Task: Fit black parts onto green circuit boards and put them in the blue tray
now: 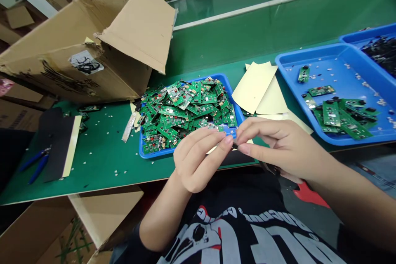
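Note:
My left hand [201,159] and my right hand [278,144] meet at the fingertips over the near edge of the bench. Pinched between them is a small black part [235,146], mostly covered by the fingers. More dark pieces [272,169] show under the curled fingers of my right hand; what they are I cannot make out. Just beyond my left hand, a blue tray [145,154] is heaped with green circuit boards [185,105]. A second blue tray [321,55], to the right, holds several boards [331,113] with black parts on them.
A large open cardboard box [120,33] stands behind the heap. Cream paper sheets [255,86] lie between the trays. Blue-handled cutters [38,165] rest on a black sheet [55,132] at left. Another tray [355,38] of black parts is far right. White crumbs dot the green bench [102,144].

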`<state>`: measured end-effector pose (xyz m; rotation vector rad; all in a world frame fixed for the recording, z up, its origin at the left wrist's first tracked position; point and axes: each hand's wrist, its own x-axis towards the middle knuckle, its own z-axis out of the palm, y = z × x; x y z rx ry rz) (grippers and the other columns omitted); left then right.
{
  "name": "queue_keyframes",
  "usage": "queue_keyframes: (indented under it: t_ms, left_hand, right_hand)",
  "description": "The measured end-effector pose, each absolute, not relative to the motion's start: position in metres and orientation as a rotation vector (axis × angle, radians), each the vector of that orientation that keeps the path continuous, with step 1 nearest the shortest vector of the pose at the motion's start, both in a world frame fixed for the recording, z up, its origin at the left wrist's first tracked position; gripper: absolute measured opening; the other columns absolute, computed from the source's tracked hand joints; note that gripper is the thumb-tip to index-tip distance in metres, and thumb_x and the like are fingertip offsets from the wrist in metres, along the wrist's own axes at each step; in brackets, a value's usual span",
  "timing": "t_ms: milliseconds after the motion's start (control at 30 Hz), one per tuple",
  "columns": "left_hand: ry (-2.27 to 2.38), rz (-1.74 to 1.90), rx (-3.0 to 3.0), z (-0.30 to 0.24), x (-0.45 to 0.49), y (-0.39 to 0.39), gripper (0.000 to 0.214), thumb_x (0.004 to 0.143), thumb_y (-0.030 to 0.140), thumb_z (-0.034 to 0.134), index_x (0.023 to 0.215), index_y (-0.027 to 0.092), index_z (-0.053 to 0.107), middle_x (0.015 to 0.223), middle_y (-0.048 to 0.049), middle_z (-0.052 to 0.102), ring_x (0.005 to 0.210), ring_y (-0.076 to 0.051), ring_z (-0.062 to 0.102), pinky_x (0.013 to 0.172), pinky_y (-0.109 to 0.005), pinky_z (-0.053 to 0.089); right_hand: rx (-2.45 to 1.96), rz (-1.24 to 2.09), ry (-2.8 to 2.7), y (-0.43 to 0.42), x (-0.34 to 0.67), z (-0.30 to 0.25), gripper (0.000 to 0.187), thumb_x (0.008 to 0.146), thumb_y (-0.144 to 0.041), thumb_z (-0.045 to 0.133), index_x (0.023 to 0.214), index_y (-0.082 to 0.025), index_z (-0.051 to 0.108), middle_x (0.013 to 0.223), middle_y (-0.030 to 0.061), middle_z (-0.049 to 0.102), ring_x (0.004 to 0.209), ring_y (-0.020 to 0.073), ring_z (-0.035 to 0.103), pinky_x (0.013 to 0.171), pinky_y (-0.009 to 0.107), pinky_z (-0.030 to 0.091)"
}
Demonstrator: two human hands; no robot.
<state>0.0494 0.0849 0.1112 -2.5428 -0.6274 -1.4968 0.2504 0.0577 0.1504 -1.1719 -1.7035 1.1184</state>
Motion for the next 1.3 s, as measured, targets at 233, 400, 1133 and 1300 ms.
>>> queue_keyframes:
  t_ms: [233, 400, 1133, 1300]
  left_hand:
    - [-0.634, -1.559, -2.607, 0.106, 0.053, 0.089, 0.027, 0.081, 0.016, 0.072, 0.106, 0.014, 0.062, 0.096, -0.0073, 0.072, 0.092, -0.017, 0.07, 0.077, -0.029, 0.062]
    - [-0.685, -1.633, -2.567, 0.102, 0.055, 0.088, 0.025, 0.08, 0.013, 0.072, 0.103, 0.013, 0.063, 0.096, -0.0079, 0.071, 0.091, -0.017, 0.069, 0.077, -0.03, 0.061]
    - [-0.751, -1.685, -2.584, 0.098, 0.053, 0.086, 0.019, 0.082, 0.014, 0.07, 0.1, 0.015, 0.063, 0.098, -0.0066, 0.071, 0.092, -0.016, 0.069, 0.078, -0.03, 0.062]
    - [-0.699, -1.696, -2.62, 0.099, 0.054, 0.087, 0.017, 0.082, 0.014, 0.071, 0.098, 0.012, 0.064, 0.095, -0.0076, 0.071, 0.092, -0.016, 0.069, 0.079, -0.029, 0.061]
  right_hand:
    - [-1.23, 1.234, -1.807, 0.061, 0.255, 0.16, 0.012, 0.082, -0.025, 0.06, 0.073, -0.022, 0.066, 0.076, 0.0008, 0.069, 0.07, 0.0147, 0.064, 0.063, 0.024, 0.052]
    - [-1.308, 1.283, -1.7, 0.057, 0.248, 0.159, 0.014, 0.082, -0.027, 0.06, 0.07, -0.021, 0.064, 0.072, 0.0011, 0.069, 0.067, 0.0159, 0.065, 0.057, 0.025, 0.051]
    - [-1.305, 1.062, -1.706, 0.054, 0.246, 0.145, 0.014, 0.082, -0.028, 0.064, 0.073, -0.022, 0.073, 0.075, 0.0027, 0.072, 0.07, 0.0166, 0.065, 0.066, 0.027, 0.053]
    - [-1.207, 0.966, -1.759, 0.054, 0.244, 0.137, 0.012, 0.084, -0.021, 0.064, 0.078, -0.022, 0.074, 0.076, 0.0014, 0.071, 0.07, 0.0146, 0.064, 0.067, 0.026, 0.053]
